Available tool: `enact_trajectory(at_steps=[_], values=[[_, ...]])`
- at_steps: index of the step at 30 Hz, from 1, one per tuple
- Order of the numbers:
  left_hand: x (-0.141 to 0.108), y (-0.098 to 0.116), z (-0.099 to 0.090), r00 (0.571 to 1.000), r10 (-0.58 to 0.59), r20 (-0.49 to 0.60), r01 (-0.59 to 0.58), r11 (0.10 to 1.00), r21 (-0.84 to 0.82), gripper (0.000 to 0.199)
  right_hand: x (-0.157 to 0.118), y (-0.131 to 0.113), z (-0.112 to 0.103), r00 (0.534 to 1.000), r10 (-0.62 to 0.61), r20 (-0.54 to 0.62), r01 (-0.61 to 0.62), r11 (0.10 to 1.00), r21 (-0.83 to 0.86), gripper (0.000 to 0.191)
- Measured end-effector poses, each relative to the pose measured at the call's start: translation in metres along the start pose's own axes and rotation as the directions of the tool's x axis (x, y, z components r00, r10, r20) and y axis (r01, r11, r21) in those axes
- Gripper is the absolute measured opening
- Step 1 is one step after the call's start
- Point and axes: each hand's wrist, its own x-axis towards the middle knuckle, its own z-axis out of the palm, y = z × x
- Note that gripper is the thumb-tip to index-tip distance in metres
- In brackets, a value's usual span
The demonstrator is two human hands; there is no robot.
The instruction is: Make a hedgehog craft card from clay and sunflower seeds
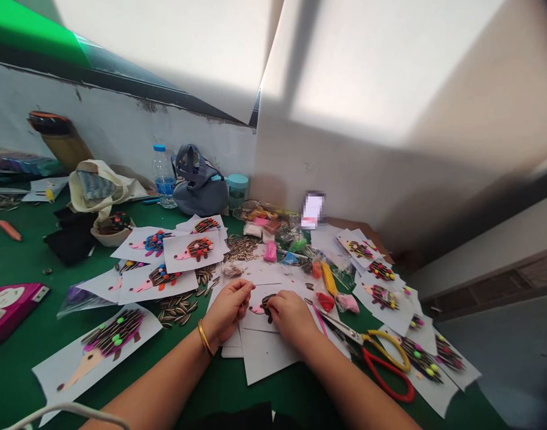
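Note:
On the white paper (268,358) in front of me is a small hedgehog figure (257,309) with a pink face and a dark body, partly covered by my right hand (295,316). The fingers of that hand are closed at the dark body, and whatever is between them is hidden. Above the paper's left side, my left hand (231,307), with a gold bracelet (205,338) on its wrist, has thumb and forefinger pinched together. Something tiny and reddish may show at its fingertips. Sunflower seeds (178,310) lie left of this hand.
Finished-looking hedgehog cards lie left (98,352) and right (385,297). Large scissors (376,352) rest beside my right forearm. Behind are packets of coloured clay (270,251), more seeds (240,248), a phone (312,210), a water bottle (164,179) and a grey-blue bag (200,188).

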Motion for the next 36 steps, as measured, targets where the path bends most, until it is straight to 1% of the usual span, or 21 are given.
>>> enact_trajectory(at_steps=[3, 6, 10, 14, 16, 18, 21, 24, 26, 29, 36], values=[[0.0, -0.001, -0.001, 1.0, 0.002, 0.014, -0.002, 1.0, -0.03, 0.037, -0.002, 0.001, 0.001, 1.0, -0.003, -0.013, 0.003, 1.0, -0.005, 0.018], [0.001, -0.002, -0.002, 1.0, -0.008, 0.013, 0.009, 0.998, -0.062, 0.038, -0.005, 0.002, 0.002, 0.998, -0.021, -0.056, 0.022, 1.0, 0.02, 0.016], [0.001, -0.004, -0.003, 0.999, -0.032, 0.015, 0.033, 0.997, -0.071, 0.04, -0.009, 0.0, -0.005, 0.988, -0.048, -0.148, 0.064, 0.993, 0.1, 0.015], [-0.001, -0.005, -0.001, 0.999, -0.025, 0.043, 0.027, 0.999, -0.04, 0.041, -0.008, -0.01, -0.014, 0.971, -0.084, -0.225, 0.133, 0.968, 0.211, 0.013], [-0.003, -0.005, 0.001, 0.999, -0.018, 0.049, 0.019, 1.0, -0.018, 0.04, -0.005, -0.016, -0.016, 0.964, -0.102, -0.246, 0.165, 0.953, 0.255, 0.011], [-0.004, -0.006, 0.003, 0.998, -0.017, 0.056, 0.016, 1.0, 0.008, 0.04, -0.003, -0.021, -0.016, 0.965, -0.106, -0.242, 0.173, 0.946, 0.274, 0.011], [-0.006, -0.007, 0.006, 0.997, 0.006, 0.079, -0.009, 0.999, 0.045, 0.038, 0.0, -0.026, -0.016, 0.974, -0.103, -0.203, 0.156, 0.95, 0.27, 0.011], [-0.007, -0.009, 0.008, 0.994, 0.037, 0.101, -0.045, 0.996, 0.081, 0.036, 0.001, -0.028, -0.016, 0.979, -0.1, -0.179, 0.15, 0.946, 0.289, 0.012], [-0.008, -0.009, 0.008, 0.991, 0.04, 0.125, -0.054, 0.992, 0.114, 0.036, 0.001, -0.028, -0.015, 0.979, -0.091, -0.183, 0.147, 0.935, 0.322, 0.014], [-0.01, -0.007, 0.009, 0.989, 0.024, 0.147, -0.044, 0.99, 0.135, 0.037, 0.0, -0.028, -0.014, 0.977, -0.07, -0.2, 0.14, 0.922, 0.362, 0.013], [-0.012, -0.008, 0.009, 0.989, -0.023, 0.144, 0.001, 0.989, 0.151, 0.035, -0.001, -0.032, -0.015, 0.973, -0.063, -0.22, 0.143, 0.917, 0.372, 0.009]])
